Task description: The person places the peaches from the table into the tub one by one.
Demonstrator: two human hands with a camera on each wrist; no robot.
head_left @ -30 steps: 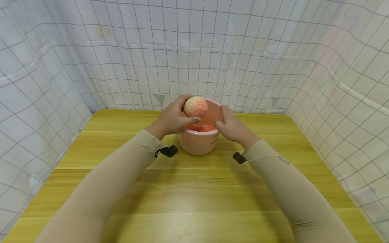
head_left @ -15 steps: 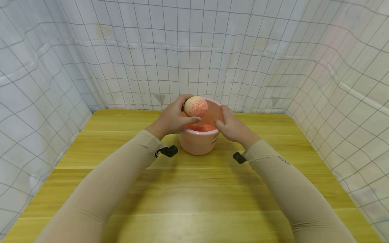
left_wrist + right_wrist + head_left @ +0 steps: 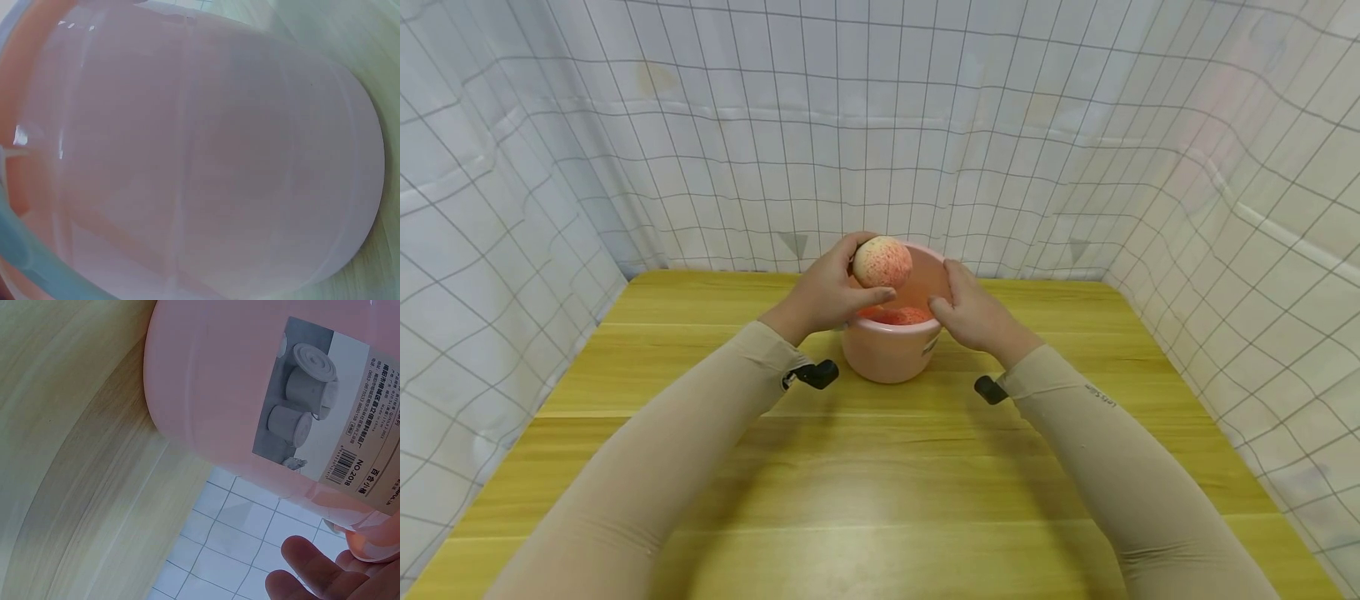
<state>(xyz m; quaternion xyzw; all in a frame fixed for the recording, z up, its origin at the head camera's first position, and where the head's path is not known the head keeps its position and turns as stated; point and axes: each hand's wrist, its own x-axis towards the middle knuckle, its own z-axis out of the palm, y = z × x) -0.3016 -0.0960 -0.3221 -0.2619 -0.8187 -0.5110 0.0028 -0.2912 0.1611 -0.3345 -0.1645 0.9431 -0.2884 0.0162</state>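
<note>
A pink plastic bucket (image 3: 887, 354) stands upright on the table, its mouth tilted into my view. Over its left rim, my left hand (image 3: 823, 293) holds a round peach-like fruit (image 3: 883, 263), cream with red speckles, fingers behind it and thumb in front. My right hand (image 3: 979, 313) grips the bucket's right rim, thumb on the inner side. Inside the bucket lies another red speckled thing (image 3: 904, 317), partly hidden by the front rim. The left wrist view is filled by the bucket's wall (image 3: 206, 150); fingers (image 3: 319, 569) show below the rim in the right wrist view.
The wooden table (image 3: 865, 492) spreads around the bucket. White grid-patterned curtains (image 3: 880, 125) close it in at the back and both sides. A printed label (image 3: 325, 419) is stuck on the bucket's right side, and a blue-grey handle (image 3: 37, 259) runs along its left.
</note>
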